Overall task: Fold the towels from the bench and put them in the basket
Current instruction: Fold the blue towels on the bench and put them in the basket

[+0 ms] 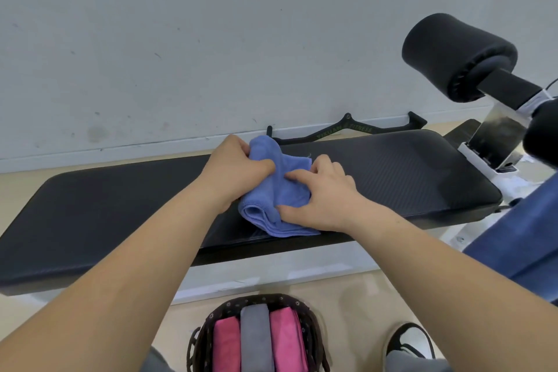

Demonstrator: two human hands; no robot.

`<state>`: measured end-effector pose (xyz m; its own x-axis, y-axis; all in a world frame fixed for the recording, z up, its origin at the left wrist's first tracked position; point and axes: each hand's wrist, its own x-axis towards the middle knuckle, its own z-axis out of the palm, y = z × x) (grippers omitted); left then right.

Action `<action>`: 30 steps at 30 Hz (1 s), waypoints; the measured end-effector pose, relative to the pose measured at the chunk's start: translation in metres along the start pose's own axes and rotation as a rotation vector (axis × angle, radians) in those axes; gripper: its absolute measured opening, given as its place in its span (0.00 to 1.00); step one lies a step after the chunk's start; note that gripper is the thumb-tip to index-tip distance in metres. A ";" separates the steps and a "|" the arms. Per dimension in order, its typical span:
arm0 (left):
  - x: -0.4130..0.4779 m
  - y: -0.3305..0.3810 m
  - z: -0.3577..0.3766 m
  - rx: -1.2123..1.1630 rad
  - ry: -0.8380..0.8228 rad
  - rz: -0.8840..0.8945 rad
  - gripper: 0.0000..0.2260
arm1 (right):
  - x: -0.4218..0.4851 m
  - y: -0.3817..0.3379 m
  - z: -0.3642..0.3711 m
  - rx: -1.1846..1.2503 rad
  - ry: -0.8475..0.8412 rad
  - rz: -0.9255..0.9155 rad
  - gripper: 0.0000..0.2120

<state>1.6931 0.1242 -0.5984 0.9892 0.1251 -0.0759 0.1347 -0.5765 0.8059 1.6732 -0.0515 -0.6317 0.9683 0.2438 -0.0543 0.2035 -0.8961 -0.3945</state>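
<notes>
I see my left hand point(238, 170) gripping the bunched far-left part of the blue towel point(290, 190), which lies partly folded on the middle of the black bench point(120, 205). My right hand point(323, 193) pinches its right side between thumb and fingers. Near me on the floor, the basket point(305, 311) holds two pink folded towels point(226, 344) with a grey one point(255, 338) between them.

A gym: padded workout bench point(392, 166) with foam roller point(453, 54).

Scuffed white wall point(211, 39) ahead of me, black metal pull-down bar point(341, 130) at its foot, black padded foam roller point(453, 54) to my right, my black-and-white shoe point(410, 338) on beige floor point(347, 290)
</notes>
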 end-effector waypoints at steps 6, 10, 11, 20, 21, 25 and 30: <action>-0.005 0.025 0.029 0.191 -0.043 0.124 0.20 | -0.001 0.007 -0.013 0.427 -0.138 0.013 0.08; -0.013 0.029 0.049 0.337 0.024 0.246 0.20 | 0.001 0.026 -0.020 0.722 -0.118 0.191 0.09; -0.016 0.028 0.056 0.362 0.020 0.249 0.20 | 0.001 0.028 -0.021 0.757 -0.110 0.239 0.13; -0.007 0.030 0.043 0.017 -0.179 0.024 0.18 | 0.005 0.027 -0.012 0.696 -0.045 0.281 0.20; -0.003 0.024 0.038 0.071 -0.122 0.052 0.18 | 0.007 0.027 -0.010 0.664 -0.025 0.288 0.20; 0.001 0.004 0.023 0.075 -0.101 -0.087 0.26 | 0.010 0.023 -0.009 0.622 -0.006 0.328 0.16; 0.001 0.001 0.029 -0.255 -0.278 -0.266 0.19 | 0.008 0.020 -0.010 0.649 -0.091 0.280 0.10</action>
<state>1.6954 0.1004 -0.6151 0.9045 0.0010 -0.4264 0.4025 -0.3324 0.8529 1.6863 -0.0717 -0.6305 0.9500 0.0922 -0.2985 -0.2056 -0.5349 -0.8195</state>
